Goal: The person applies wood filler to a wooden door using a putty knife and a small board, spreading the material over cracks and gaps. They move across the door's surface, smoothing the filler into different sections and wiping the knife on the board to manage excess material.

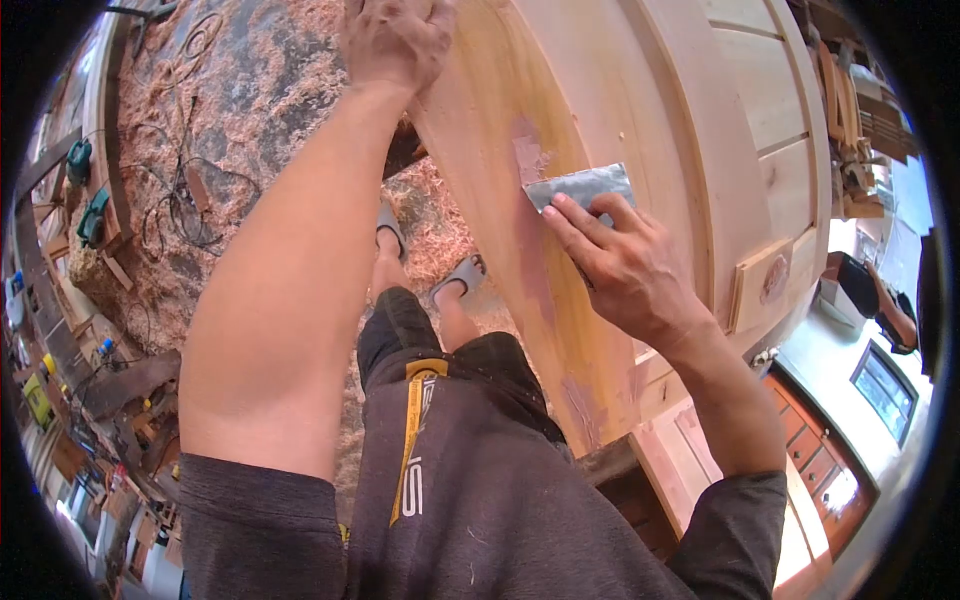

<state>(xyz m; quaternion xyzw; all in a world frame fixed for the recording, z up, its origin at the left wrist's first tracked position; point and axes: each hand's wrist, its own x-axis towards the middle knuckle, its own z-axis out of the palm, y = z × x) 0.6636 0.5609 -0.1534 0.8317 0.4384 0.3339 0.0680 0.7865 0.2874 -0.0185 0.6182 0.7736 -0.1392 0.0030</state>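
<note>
My right hand point(635, 255) grips a thin metal scraper point(585, 187), its flat blade laid on a wooden door panel point(560, 80). Pinkish-brown filler point(533, 250) is smeared along the panel's near board, under and beside the blade. At the top of the view, my left hand point(398, 40) is closed by the panel's near edge with its fingers curled. What those fingers hold, if anything, is hidden.
Wood shavings point(275, 90) cover the floor, where cables point(185, 190) lie loose. Green power tools point(92, 218) sit on timber at the left. Stacked wood pieces point(860, 130) stand at the right, near an orange-brown door point(815, 450).
</note>
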